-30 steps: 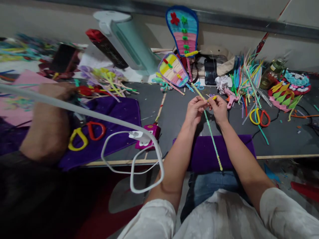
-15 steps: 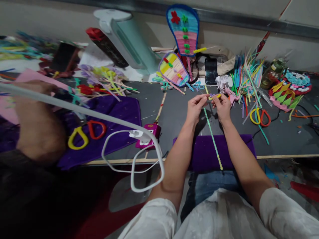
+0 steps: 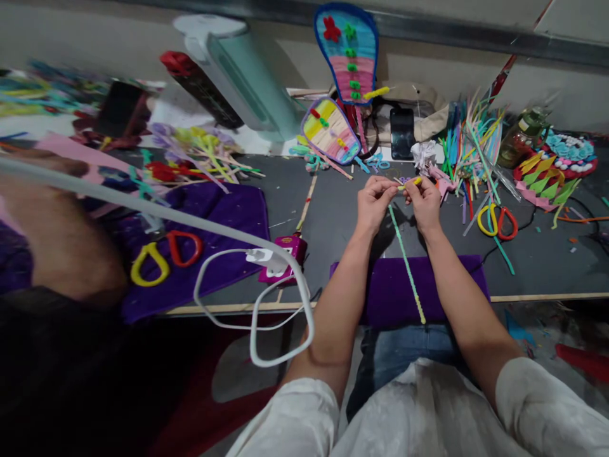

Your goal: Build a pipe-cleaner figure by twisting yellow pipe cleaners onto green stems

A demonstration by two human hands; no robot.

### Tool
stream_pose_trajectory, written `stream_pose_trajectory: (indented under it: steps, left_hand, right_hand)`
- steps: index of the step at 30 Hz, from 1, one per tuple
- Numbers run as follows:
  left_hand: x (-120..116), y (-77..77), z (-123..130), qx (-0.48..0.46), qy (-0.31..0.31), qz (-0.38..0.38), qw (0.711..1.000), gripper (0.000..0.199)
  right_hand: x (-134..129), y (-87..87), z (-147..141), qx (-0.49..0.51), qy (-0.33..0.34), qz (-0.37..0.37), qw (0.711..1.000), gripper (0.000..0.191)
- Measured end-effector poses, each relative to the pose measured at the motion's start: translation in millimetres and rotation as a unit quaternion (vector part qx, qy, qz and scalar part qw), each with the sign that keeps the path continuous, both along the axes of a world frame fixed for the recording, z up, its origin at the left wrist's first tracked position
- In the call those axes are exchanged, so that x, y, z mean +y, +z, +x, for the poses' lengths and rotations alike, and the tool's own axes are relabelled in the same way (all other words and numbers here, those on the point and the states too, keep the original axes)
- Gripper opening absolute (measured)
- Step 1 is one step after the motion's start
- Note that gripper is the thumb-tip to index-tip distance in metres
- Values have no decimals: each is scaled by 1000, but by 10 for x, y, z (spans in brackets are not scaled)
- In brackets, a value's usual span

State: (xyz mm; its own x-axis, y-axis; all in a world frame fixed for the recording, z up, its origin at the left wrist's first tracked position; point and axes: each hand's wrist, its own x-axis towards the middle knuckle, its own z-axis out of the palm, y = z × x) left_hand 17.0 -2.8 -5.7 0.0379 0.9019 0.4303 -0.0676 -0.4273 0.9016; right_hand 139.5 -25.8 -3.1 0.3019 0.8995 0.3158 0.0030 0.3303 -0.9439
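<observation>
Over the dark table my left hand (image 3: pixel 375 204) and my right hand (image 3: pixel 425 202) face each other, fingers pinched. A short yellow pipe cleaner (image 3: pixel 413 183) runs between their fingertips, gripped by both. From below my left fingertips a twisted green pipe cleaner (image 3: pixel 404 257) with a yellow end slants down towards my lap. Whether it joins the yellow piece is hidden by my fingers. Beneath my forearms lies a folded purple cloth (image 3: pixel 380 292) at the table's edge.
Scissors (image 3: pixel 497 222) and a bundle of pipe cleaners (image 3: pixel 476 143) lie to my right. Two fan-shaped crafts (image 3: pixel 347 47) stand at the back. On the left, a white cable (image 3: pixel 190 219) crosses the view near a power adapter (image 3: pixel 285 257), more scissors (image 3: pixel 166 257) and another person's arm (image 3: pixel 71 235).
The other person's arm at the left has shifted slightly leftward. My hands stay in nearly the same place, still pinching the yellow pipe cleaner.
</observation>
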Motion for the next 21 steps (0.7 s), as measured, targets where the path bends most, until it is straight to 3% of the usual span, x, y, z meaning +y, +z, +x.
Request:
stream_pose_trajectory:
  steps: [3,12,21]
  left_hand:
    - [-23,20,15,-17,-18,-20,1000,31]
    - [-22,-46,16,-99,-104,-178,974,31]
    - [-53,-7,1,-85,-83,-232,965,24]
  right_hand:
    - [6,-10,9,-12,4,3,1000,32]
    - [37,-83,0,-10,17,-16,1000,31]
    - [43,-121,-9,-14,26,-44,999,34]
